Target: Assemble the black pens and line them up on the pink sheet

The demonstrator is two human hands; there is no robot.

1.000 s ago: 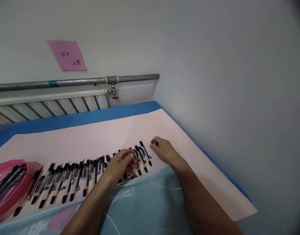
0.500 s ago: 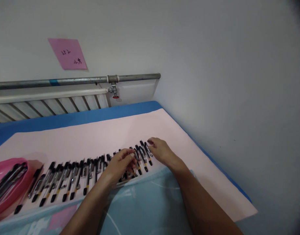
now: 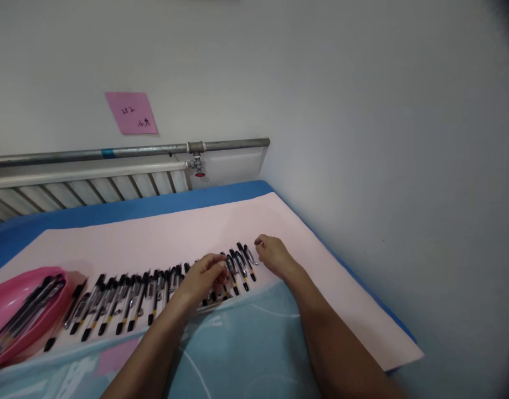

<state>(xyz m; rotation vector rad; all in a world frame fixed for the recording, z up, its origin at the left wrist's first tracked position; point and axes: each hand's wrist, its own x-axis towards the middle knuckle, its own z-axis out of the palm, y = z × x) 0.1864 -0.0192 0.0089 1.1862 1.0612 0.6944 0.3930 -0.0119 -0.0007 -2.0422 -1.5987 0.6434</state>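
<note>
A long row of clear-barrelled pens (image 3: 133, 299) with black caps and black ends lies side by side on a pink sheet (image 3: 163, 235). Over the right part of the row hovers my left hand (image 3: 206, 275), fingers loosely bent and thumb apart, hiding some pens beneath it. Whether it touches them I cannot tell. My right hand (image 3: 274, 256) is just right of the last pen (image 3: 249, 254), its fingers half curled with a gap at the thumb. No pen shows in either hand.
A pink basin (image 3: 57, 316) holding several pens stands at the left. Light-blue patterned cloth (image 3: 237, 349) covers the near side. Blue table covering (image 3: 154, 205) borders the sheet. Behind are a radiator (image 3: 88, 191), a pipe with a valve (image 3: 198, 160), and a pink note (image 3: 132, 113) on the wall.
The view has tilted up and turned slightly left, showing more of the basin. My right hand sits a little farther from the last pen. My left hand stays over the row.
</note>
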